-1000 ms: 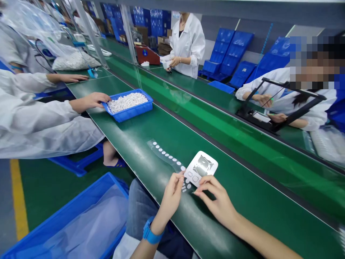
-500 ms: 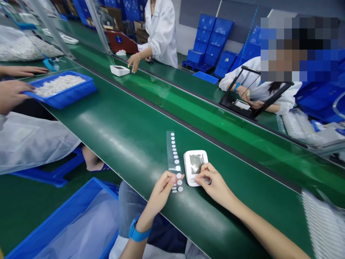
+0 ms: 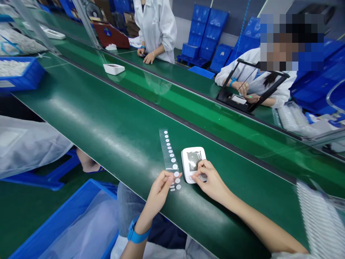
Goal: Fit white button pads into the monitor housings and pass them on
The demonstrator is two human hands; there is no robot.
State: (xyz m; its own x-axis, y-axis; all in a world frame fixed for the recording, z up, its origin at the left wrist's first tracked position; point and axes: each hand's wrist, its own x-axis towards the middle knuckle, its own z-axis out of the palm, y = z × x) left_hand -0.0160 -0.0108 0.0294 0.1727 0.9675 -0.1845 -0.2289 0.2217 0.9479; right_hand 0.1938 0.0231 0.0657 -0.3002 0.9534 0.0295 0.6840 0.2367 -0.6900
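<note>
My left hand (image 3: 161, 185) pinches a clear strip of round white stickers (image 3: 170, 151) near its lower end. The strip's far end reaches away over the green work surface. Just right of it lies a white device with a dark display (image 3: 193, 158), which looks like a blood pressure monitor. My right hand (image 3: 211, 181) is over the device's lower right part, thumb and forefinger pinched together at its button area. Whatever is between those fingertips is hidden or too small to see.
A conveyor belt (image 3: 183, 95) runs behind the green bench (image 3: 107, 118), carrying another white device (image 3: 114, 69). A blue bin of white parts (image 3: 27, 77) stands at left; a blue crate (image 3: 88, 216) is below the bench edge. Two co-workers in white coats are across the belt.
The view has shifted slightly. A co-worker's hand has drawn back from the white device on the belt. My hands keep nearly the same pose at the strip and the device.
</note>
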